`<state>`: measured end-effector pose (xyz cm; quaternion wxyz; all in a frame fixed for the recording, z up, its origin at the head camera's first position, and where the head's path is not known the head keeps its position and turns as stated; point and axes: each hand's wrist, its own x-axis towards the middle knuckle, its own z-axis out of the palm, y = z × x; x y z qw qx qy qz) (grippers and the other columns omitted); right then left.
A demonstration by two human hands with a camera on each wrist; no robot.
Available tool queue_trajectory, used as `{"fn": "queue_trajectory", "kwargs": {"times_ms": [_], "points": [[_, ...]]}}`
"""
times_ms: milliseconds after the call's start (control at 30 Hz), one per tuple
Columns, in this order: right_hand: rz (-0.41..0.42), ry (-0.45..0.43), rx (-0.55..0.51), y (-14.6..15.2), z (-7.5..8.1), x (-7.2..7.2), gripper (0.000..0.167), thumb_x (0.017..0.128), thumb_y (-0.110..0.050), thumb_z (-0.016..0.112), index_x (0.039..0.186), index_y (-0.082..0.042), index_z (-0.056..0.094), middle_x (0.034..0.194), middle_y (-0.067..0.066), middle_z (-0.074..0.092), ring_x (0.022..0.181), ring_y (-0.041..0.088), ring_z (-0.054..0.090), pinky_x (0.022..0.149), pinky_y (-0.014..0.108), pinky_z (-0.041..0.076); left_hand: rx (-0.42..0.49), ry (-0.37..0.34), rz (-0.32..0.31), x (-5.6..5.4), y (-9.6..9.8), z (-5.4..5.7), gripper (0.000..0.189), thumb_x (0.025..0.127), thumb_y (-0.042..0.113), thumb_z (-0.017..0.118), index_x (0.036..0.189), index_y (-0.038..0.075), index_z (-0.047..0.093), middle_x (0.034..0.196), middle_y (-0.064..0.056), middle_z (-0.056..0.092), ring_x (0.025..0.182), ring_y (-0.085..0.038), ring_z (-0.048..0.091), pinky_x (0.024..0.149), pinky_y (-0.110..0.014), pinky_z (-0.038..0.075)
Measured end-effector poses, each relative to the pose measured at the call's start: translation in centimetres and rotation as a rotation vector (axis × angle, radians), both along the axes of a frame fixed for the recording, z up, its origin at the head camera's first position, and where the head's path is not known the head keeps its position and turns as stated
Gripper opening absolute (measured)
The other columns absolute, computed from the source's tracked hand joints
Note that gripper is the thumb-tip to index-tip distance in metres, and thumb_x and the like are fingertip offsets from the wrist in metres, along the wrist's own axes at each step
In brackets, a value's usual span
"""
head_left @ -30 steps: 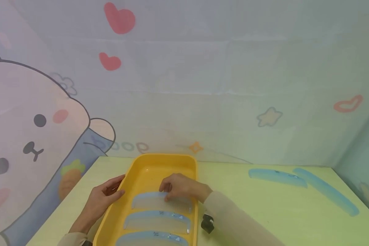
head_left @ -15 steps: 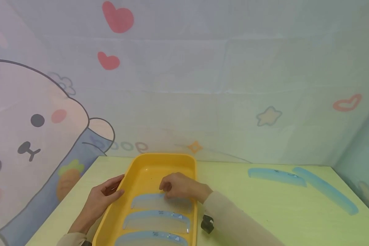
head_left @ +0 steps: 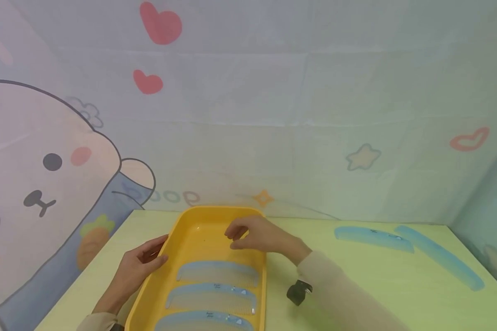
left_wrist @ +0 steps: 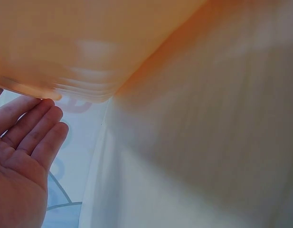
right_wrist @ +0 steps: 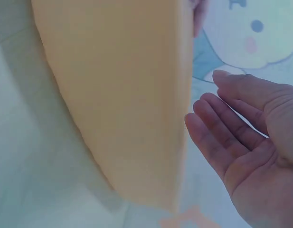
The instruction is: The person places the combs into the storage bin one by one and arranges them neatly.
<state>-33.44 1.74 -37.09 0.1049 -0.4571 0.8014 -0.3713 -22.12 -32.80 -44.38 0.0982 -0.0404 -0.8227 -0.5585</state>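
A yellow tray (head_left: 215,210) holds three translucent blue combs, lying one behind another with teeth toward me: a far comb (head_left: 217,270), a middle comb (head_left: 211,298) and a near comb (head_left: 205,321), cut by the frame edge. My left hand (head_left: 134,266) rests at the tray's left rim; the left wrist view shows its fingers (left_wrist: 46,142) nearly straight with tips at the rim. Over the right side of the tray, beyond the far comb, hovers my right hand (head_left: 258,234), holding nothing. Its fingers (right_wrist: 227,123) are loosely bent, thumb apart, in the right wrist view.
On the light green table (head_left: 348,285) to the right lie two more blue combs, one comb (head_left: 372,238) roughly crosswise and another comb (head_left: 441,259) slanted, their ends close together. Behind stands a printed cloth backdrop (head_left: 298,110). A black wrist device (head_left: 299,292) hangs by my right sleeve.
My right hand has let go of the far comb and moved up and to the right, leaving that comb in the tray. The left hand stays at the rim.
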Motion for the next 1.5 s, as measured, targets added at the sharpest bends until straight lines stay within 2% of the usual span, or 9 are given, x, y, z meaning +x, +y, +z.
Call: {"fn": "queue_trajectory", "kwargs": {"times_ms": [200, 433, 700, 867, 1033, 1233, 1500], "points": [[-0.029, -0.021, -0.057, 2.9, 1.3, -0.4, 0.023, 0.098, -0.012, 0.079, 0.120, -0.008, 0.076, 0.112, -0.002, 0.074, 0.104, 0.013, 0.070, 0.090, 0.028, 0.058, 0.015, 0.005, -0.013, 0.0, 0.1, -0.1, 0.056, 0.102, 0.013, 0.075, 0.153, 0.000, 0.056, 0.151, -0.025, 0.056, 0.116, 0.004, 0.064, 0.089, -0.024, 0.059], [-0.089, 0.023, -0.065, 7.6, 2.0, -1.6, 0.025, 0.099, -0.012, 0.078, 0.123, -0.007, 0.075, 0.117, 0.005, 0.074, 0.107, 0.021, 0.070, 0.089, 0.034, 0.060, 0.002, 0.009, -0.011, 0.0, 0.1, -0.2, 0.056, 0.102, 0.014, 0.075, 0.153, 0.001, 0.056, 0.152, -0.023, 0.055, 0.118, 0.006, 0.062, 0.091, -0.022, 0.058], [-0.182, 0.018, -0.038, 13.0, 1.6, -3.1, 0.025, 0.098, -0.015, 0.079, 0.122, -0.007, 0.075, 0.116, 0.003, 0.074, 0.106, 0.023, 0.069, 0.088, 0.037, 0.059, 0.015, 0.012, -0.017, 0.1, 0.1, -0.3, 0.056, 0.102, 0.013, 0.075, 0.153, 0.000, 0.056, 0.151, -0.024, 0.056, 0.116, 0.004, 0.064, 0.090, -0.023, 0.058], [-0.235, 0.046, -0.022, 16.1, 1.3, -3.8, 0.026, 0.099, -0.015, 0.078, 0.123, -0.006, 0.075, 0.118, 0.004, 0.074, 0.107, 0.024, 0.069, 0.090, 0.040, 0.058, 0.005, 0.022, -0.019, 0.2, 0.1, -0.1, 0.056, 0.102, 0.014, 0.075, 0.153, 0.000, 0.056, 0.150, -0.025, 0.057, 0.116, 0.004, 0.063, 0.093, -0.020, 0.056], [-0.304, 0.032, 0.017, 19.1, 0.4, -4.7, 0.026, 0.100, -0.016, 0.077, 0.125, -0.006, 0.074, 0.116, 0.003, 0.074, 0.107, 0.023, 0.069, 0.092, 0.042, 0.057, 0.022, 0.012, -0.009, 0.4, 0.0, -0.1, 0.056, 0.102, 0.014, 0.075, 0.153, 0.000, 0.056, 0.150, -0.025, 0.057, 0.115, 0.004, 0.064, 0.090, -0.023, 0.059], [-0.348, 0.007, 0.039, 22.6, -1.2, -5.4, 0.028, 0.102, -0.018, 0.075, 0.126, -0.004, 0.072, 0.116, 0.005, 0.073, 0.107, 0.025, 0.069, 0.091, 0.043, 0.057, 0.019, 0.012, -0.009, 0.6, -0.1, -0.1, 0.056, 0.102, 0.014, 0.075, 0.153, 0.001, 0.056, 0.150, -0.025, 0.057, 0.115, 0.004, 0.064, 0.088, -0.024, 0.059], [-0.392, 0.003, 0.066, 26.1, -1.9, -6.0, 0.029, 0.103, -0.015, 0.073, 0.126, 0.002, 0.071, 0.118, 0.013, 0.073, 0.109, 0.030, 0.070, 0.089, 0.039, 0.059, 0.029, 0.017, -0.015, 0.8, 0.1, -0.1, 0.056, 0.102, 0.013, 0.075, 0.153, 0.000, 0.056, 0.152, -0.025, 0.055, 0.117, 0.006, 0.062, 0.091, -0.022, 0.058]]}}
